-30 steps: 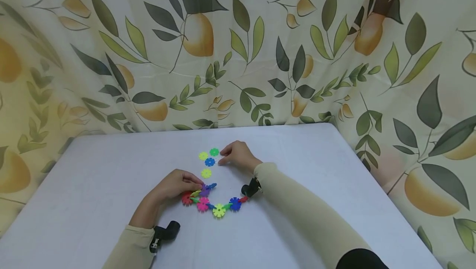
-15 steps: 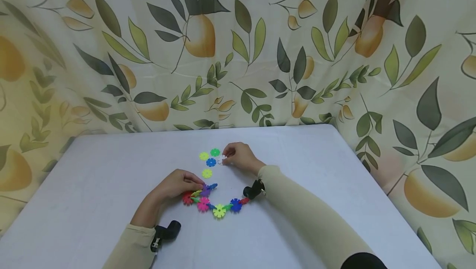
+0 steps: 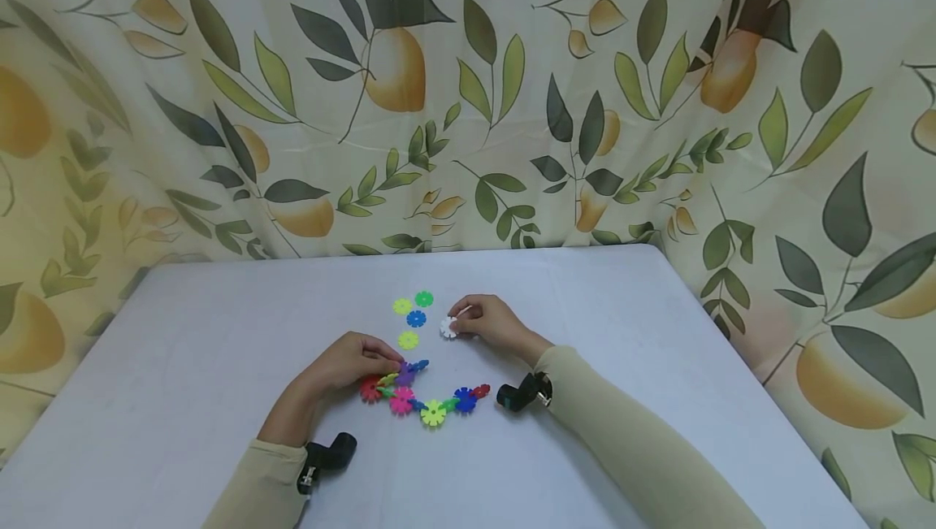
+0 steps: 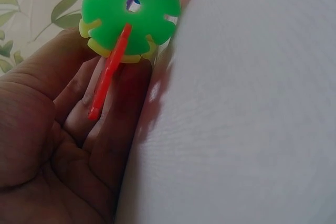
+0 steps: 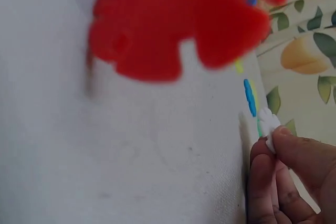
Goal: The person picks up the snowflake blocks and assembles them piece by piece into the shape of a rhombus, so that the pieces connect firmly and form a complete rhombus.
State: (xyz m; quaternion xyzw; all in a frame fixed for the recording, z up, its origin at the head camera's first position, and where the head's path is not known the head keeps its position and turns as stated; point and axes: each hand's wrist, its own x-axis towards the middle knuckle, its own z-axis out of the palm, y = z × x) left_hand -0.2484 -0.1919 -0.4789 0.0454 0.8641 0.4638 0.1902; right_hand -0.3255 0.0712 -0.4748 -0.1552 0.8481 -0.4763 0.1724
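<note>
A chain of interlocked plastic snowflake discs (image 3: 433, 413) curves across the white table, in red, pink, yellow, green and blue. My left hand (image 3: 354, 362) holds its left end, fingers at the purple disc (image 3: 405, 373). Up close in the left wrist view, a green disc (image 4: 110, 9) has a red disc (image 4: 107, 80) slotted into it. Beyond the chain's right half, my right hand (image 3: 497, 324) pinches a white snowflake disc (image 3: 448, 328) between thumb and fingers. A blurred red disc (image 5: 173, 30) fills the top of the right wrist view.
Several loose discs lie left of my right hand: a green one (image 3: 424, 299), a blue one (image 3: 416, 318), a yellow one (image 3: 402, 306) and a nearer yellow one (image 3: 408, 340). A leaf-patterned curtain (image 3: 483, 147) hangs behind the table (image 3: 621, 310).
My right hand has taken hold of the white disc and drawn it right and towards me, away from the loose discs. The left hand stays in place on the chain.
</note>
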